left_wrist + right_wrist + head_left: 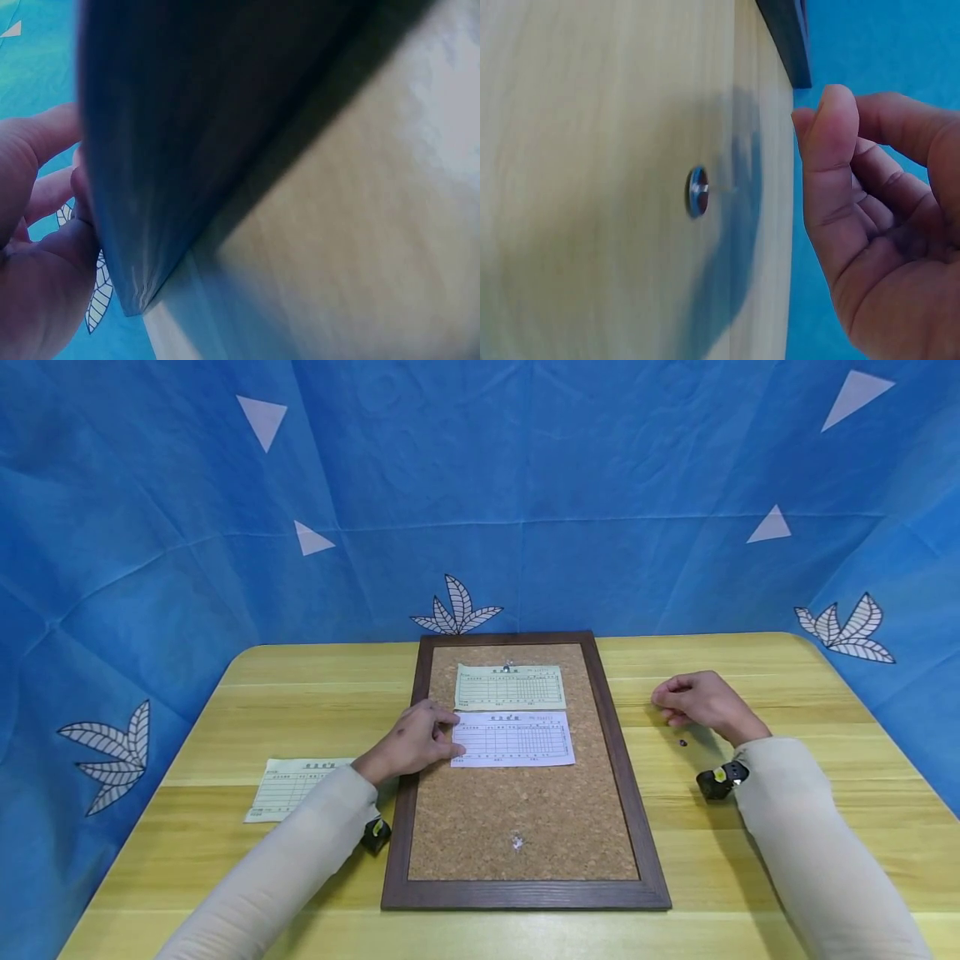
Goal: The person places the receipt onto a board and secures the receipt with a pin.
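My left hand [412, 739] holds the left edge of a white printed receipt slip [517, 743] against the cork board [525, 814], thumb and fingertips at its two left corners. Just above that slip, a pale green receipt slip [510, 689] is fixed by a tack [506, 669] at its top edge. My right hand [705, 702] hovers over the table right of the board, thumb and index fingertips together; I cannot tell whether something small is between them. Below it a thumbtack [697, 192] lies point up on the table.
Another pale green slip [288, 785] lies on the table left of the board, partly under my left forearm. A dark wooden frame [525, 894] borders the cork. Low on the cork sits a small shiny cluster [517, 842]. A blue cloth [525, 502] hangs behind the table.
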`<state>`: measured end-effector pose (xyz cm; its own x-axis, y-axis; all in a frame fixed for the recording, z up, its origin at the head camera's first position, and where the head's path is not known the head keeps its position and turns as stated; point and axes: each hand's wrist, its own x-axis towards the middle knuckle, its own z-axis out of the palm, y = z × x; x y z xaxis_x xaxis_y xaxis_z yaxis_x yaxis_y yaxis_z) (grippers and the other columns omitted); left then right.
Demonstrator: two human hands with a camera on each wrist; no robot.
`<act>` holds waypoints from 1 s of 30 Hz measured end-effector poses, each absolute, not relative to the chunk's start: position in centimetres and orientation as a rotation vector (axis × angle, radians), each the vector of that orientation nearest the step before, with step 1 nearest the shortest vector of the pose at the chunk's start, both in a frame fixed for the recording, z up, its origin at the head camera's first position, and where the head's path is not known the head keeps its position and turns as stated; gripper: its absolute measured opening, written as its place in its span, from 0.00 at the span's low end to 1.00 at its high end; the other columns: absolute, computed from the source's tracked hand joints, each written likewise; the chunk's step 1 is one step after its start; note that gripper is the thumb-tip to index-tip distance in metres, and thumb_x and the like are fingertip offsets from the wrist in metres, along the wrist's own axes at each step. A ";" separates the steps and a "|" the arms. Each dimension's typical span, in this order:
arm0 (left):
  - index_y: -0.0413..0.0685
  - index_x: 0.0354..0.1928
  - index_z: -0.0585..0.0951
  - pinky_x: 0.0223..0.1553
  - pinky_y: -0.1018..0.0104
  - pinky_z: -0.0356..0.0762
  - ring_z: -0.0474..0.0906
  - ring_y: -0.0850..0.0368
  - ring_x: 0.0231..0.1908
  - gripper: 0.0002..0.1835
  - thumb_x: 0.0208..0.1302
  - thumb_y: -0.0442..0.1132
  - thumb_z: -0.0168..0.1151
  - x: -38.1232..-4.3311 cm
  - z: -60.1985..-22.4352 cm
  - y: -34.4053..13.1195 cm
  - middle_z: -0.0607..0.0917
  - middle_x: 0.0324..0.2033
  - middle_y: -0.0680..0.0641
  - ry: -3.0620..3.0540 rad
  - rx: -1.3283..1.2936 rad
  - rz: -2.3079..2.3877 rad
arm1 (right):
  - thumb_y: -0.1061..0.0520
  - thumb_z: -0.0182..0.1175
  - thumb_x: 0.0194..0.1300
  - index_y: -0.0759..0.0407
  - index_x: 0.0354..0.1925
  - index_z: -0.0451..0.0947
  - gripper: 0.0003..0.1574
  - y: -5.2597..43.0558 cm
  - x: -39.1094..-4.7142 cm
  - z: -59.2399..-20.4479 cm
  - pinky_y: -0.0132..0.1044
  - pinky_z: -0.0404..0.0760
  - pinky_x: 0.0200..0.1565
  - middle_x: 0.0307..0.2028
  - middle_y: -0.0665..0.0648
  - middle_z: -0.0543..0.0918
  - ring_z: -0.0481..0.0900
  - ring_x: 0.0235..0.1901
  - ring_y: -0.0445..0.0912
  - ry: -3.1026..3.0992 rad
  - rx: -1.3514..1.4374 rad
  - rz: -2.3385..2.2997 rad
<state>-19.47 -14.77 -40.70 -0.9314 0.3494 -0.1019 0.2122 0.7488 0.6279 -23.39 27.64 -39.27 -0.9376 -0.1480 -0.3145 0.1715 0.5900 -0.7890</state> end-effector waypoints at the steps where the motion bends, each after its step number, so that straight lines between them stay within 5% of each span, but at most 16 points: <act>1: 0.35 0.59 0.80 0.42 0.60 0.70 0.69 0.54 0.38 0.27 0.59 0.38 0.75 -19.5 -40.7 -14.8 0.77 0.40 0.47 2.734 0.443 0.944 | 0.59 0.55 0.75 0.76 0.55 0.73 0.20 27.5 -23.4 -39.2 0.37 0.84 0.37 0.36 0.58 0.82 0.82 0.32 0.42 2.468 0.020 -1.287; 30: 0.35 0.59 0.81 0.44 0.60 0.70 0.70 0.55 0.38 0.27 0.58 0.38 0.75 -19.5 -40.6 -14.7 0.77 0.41 0.47 2.742 0.426 0.935 | 0.57 0.56 0.75 0.74 0.56 0.76 0.21 24.3 -23.8 -38.2 0.42 0.83 0.42 0.36 0.60 0.80 0.78 0.33 0.45 2.431 -0.090 -1.317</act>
